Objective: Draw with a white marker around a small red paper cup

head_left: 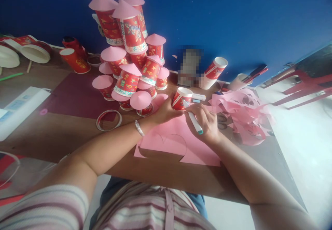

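Observation:
My left hand is closed around the side of a red paper cup, which has a white rim and printed patterns. In my right hand is a white marker with a teal end, its tip side toward the lower part of the cup. Beneath both hands lies a sheet of pink paper with curved pieces cut out of it. To the left, several red cups topped with pink paper cones stand grouped and stacked, one of them close to my left hand.
Crumpled pink paper scraps lie on the right, partly over scissors. Behind are tilted paper cups and a cup of pens. A tape roll rests left; a white power strip lies farther left. A blue wall bounds the table.

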`<state>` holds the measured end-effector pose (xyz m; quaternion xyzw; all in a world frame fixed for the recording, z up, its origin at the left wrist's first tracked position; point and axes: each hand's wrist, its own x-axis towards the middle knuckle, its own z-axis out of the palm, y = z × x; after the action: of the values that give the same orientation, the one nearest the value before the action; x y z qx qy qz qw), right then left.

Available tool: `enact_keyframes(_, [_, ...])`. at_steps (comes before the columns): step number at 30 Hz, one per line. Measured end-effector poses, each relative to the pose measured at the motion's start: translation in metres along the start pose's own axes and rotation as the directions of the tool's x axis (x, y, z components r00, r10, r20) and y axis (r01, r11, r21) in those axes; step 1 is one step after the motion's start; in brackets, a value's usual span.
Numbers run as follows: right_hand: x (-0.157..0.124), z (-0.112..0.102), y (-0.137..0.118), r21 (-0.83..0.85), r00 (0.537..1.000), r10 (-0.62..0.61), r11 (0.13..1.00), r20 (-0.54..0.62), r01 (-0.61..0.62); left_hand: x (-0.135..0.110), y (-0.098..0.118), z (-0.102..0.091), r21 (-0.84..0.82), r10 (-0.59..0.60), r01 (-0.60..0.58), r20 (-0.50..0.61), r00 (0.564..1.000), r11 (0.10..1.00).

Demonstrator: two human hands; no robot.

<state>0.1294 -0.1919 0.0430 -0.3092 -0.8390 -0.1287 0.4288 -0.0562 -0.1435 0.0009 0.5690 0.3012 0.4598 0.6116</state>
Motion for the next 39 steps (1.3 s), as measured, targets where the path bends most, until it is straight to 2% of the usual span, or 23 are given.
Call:
enact_keyframes(14, [-0.003,0.001,-0.001,0.040,0.999,-0.033,0.999,0.016,0.032,-0.001,0.002,-0.002,0.005,0.019,-0.019,-0.004,1.000,1.000])
enact_keyframes(18, [-0.001,-0.001,-0.002,0.043,0.999,-0.049,0.998,0.004,0.049,-0.003,0.008,-0.002,-0.040,-0.020,0.019,-0.015,1.000,0.999])
enact_keyframes(24, [0.000,-0.002,0.000,0.047,0.997,-0.068,0.997,-0.025,0.069,-0.002,0.010,-0.004,-0.141,-0.027,0.032,0.043,0.999,0.989])
enact_keyframes(30, [-0.001,-0.003,0.006,0.024,0.998,-0.046,0.999,-0.043,0.047,-0.001,0.013,-0.004,-0.188,-0.029,0.040,0.062,0.998,0.981])
enact_keyframes(35, [0.007,-0.008,0.004,0.007,0.993,0.039,0.999,-0.110,-0.038,-0.001,0.019,-0.001,-0.212,-0.030,0.044,0.069,0.997,0.976])
enact_keyframes(39, [0.010,-0.010,0.003,0.022,0.993,0.078,0.997,-0.094,-0.076,0.000,0.017,-0.003,-0.211,-0.026,0.042,0.077,0.997,0.977])
